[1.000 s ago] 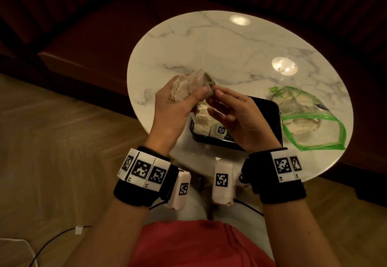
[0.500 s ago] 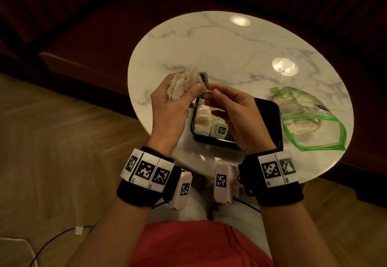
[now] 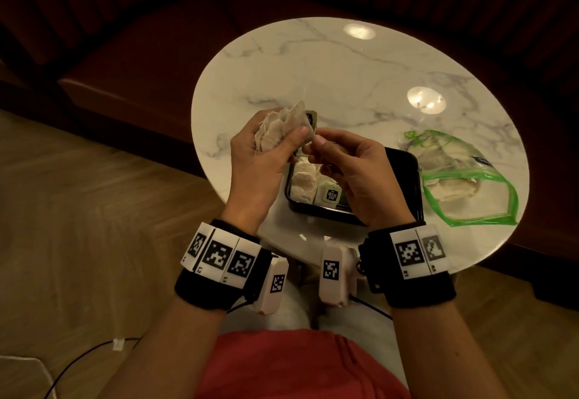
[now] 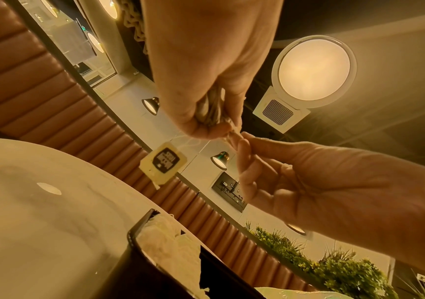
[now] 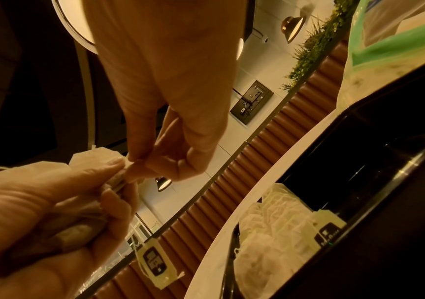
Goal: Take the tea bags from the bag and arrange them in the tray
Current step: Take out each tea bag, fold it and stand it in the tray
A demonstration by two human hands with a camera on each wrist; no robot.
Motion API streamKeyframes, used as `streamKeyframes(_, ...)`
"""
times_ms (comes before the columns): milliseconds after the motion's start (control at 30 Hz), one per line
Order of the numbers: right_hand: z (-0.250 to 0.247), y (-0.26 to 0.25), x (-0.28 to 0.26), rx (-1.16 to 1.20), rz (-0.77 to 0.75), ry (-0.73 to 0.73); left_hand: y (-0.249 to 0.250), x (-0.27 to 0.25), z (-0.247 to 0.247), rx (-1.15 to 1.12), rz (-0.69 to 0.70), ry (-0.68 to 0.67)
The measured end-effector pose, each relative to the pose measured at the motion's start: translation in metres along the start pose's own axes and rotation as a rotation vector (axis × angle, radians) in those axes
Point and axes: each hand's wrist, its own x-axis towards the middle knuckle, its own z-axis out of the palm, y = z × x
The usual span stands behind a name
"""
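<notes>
Left hand (image 3: pixel 260 160) grips tea bags (image 3: pixel 282 129)

wrists: black bands (image 3: pixel 216 292) | markers: white black-patterned tags (image 3: pixel 221 254) | cameras: white pods (image 3: pixel 332 273) | clothing: red shorts (image 3: pixel 294 364)

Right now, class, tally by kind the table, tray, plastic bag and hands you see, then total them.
Round white marble table: 1
Black rectangular tray: 1
Clear green-edged plastic bag: 1
Hands: 2 (left hand, right hand, both holding tea bags)
Total: 5
</notes>
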Motion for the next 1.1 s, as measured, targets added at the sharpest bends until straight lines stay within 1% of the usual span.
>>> streamKeyframes(133, 0.0, 0.001, 0.001, 0.008, 0.021, 0.009, 0.002, -0.001, 0.001, 0.01, 0.012, -0.021)
streamKeyframes(333, -0.003, -0.001, 0.001, 0.048, 0.094, -0.01, 0.005, -0.002, 0.002, -0.009, 0.009, -0.052)
streamKeyframes(600, -0.008, -0.003, 0.0, 0.075, 0.136, -0.003, 0.006, -0.001, 0.001, -0.096, -0.072, -0.118)
streamKeyframes(733, -0.009, -0.006, -0.002, 0.05, 0.067, -0.03, 0.007, 0.0, 0.0, -0.113, -0.111, -0.156)
streamKeyframes(833, -0.012, -0.01, -0.002, -0.072, -0.03, -0.012, 0.009, 0.002, -0.004, -0.101, -0.112, -0.156)
streamKeyframes(933, -0.018, -0.013, -0.001, -0.224, -0.118, 0.003, 0.011, 0.003, -0.009, -0.037, -0.087, -0.158)
streamKeyframes(1100, -0.022, -0.016, -0.002, -0.322, -0.19, -0.048, 0.012, 0.006, -0.015, 0.07, -0.092, -0.15)
